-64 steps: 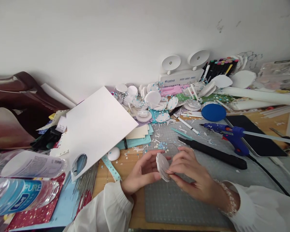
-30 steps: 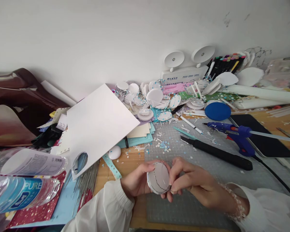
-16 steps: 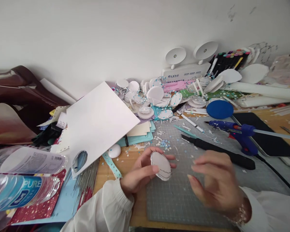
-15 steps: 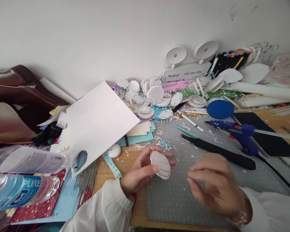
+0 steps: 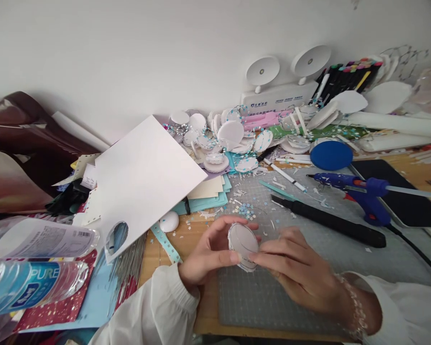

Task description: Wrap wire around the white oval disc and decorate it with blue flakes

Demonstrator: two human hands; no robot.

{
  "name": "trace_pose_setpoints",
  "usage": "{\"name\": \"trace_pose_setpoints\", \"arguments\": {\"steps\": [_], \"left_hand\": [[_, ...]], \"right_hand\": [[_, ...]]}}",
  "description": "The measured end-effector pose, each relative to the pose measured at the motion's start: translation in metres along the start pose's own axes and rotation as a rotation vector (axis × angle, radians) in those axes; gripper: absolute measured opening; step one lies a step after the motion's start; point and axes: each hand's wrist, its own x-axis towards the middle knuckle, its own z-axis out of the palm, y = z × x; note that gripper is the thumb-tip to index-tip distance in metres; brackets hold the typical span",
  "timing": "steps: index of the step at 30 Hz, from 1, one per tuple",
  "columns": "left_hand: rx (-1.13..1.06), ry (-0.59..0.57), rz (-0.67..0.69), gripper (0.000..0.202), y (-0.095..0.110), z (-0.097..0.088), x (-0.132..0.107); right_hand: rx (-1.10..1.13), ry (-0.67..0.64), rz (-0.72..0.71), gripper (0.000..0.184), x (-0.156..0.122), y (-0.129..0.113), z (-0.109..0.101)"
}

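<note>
A small white oval disc [image 5: 242, 239] with a rough edge is held upright over the cutting mat [image 5: 244, 302]. Thin dark lines, maybe wire, run across its face. My left hand [image 5: 211, 249] grips the disc, thumb on the near face and fingers behind. At its right edge, my right hand [image 5: 294, 268] has its fingertips closed together against the disc. Whatever lies between those fingertips is too small to make out. Just beyond the hands lie tiny blue and white star pieces [image 5: 247, 211].
A white board [image 5: 147, 177] with a round hole lies at left beside plastic bottles [image 5: 43, 282]. White discs with beaded trim [image 5: 231, 134] are heaped along the wall. A black-handled knife [image 5: 330, 223], a blue glue gun [image 5: 362, 187], a blue disc [image 5: 331, 155] and a phone [image 5: 402, 196] are at right.
My right hand has moved left and its fingertips now touch the disc. The left hand has turned the disc slightly. The view has shifted a little.
</note>
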Motion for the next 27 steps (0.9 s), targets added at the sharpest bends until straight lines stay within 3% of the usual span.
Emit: {"name": "trace_pose_setpoints", "arguments": {"steps": [15,27], "left_hand": [[-0.02,-0.023,-0.097,0.06,-0.0027,-0.0005,0.0008],[-0.005,-0.08,0.077,0.058,0.0023,0.0007,0.0006]], "right_hand": [[0.028,-0.018,-0.048,0.038,-0.0021,-0.0035,-0.0025],[0.097,0.028,0.002,0.025,0.0025,-0.0034,-0.0073]]}}
